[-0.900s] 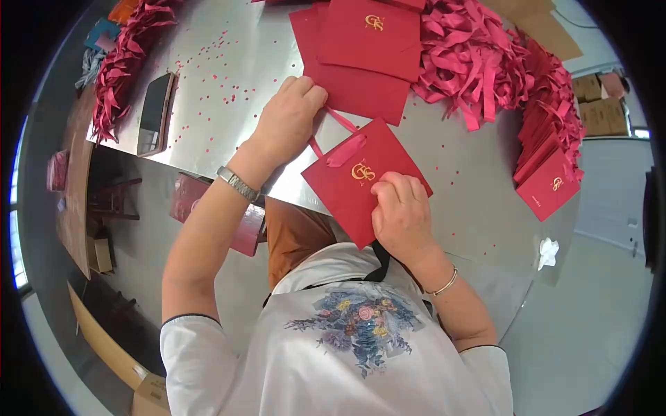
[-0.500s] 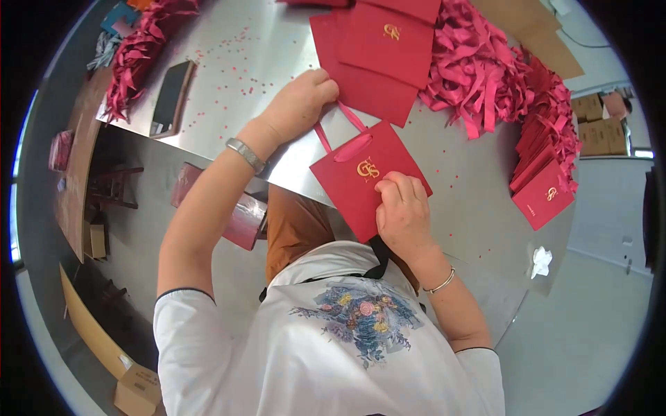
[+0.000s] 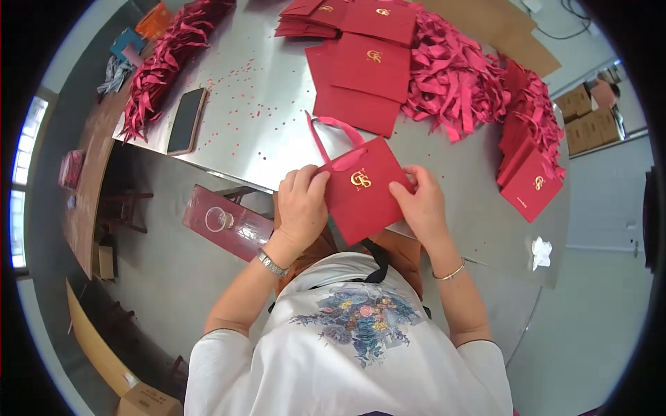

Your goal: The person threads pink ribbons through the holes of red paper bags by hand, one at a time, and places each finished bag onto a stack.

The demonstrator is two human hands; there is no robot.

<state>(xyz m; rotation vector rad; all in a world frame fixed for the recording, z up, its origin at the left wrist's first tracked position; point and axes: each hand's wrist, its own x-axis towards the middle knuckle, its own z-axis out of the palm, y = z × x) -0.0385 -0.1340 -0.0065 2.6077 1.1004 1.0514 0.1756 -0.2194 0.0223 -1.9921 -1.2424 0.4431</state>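
Between my two hands I hold a small red paper gift bag (image 3: 364, 197) with a gold emblem, at the table's near edge. My left hand (image 3: 304, 206) grips its left side, thumb on the front. My right hand (image 3: 421, 201) pinches the right edge, thumb in front and fingers partly hidden behind. A pink ribbon handle (image 3: 340, 123) loops from the bag's top over the table. Just beyond lie overlapping flat red bags (image 3: 361, 104), and right of them a heap of loose pink ribbons (image 3: 454, 83).
A row of red bags with ribbons (image 3: 531, 132) curves along the right, near a crumpled white tissue (image 3: 541, 253). At left are a phone (image 3: 187, 119) and more ribboned bags (image 3: 156, 73). Red specks dot the metal table (image 3: 277, 142). A red stool (image 3: 239, 234) bearing a clear cup stands below.
My left hand has let go of the ribbon handle and come down to the bag's left side. My right hand has shifted up along the right edge; the bag is turned slightly.
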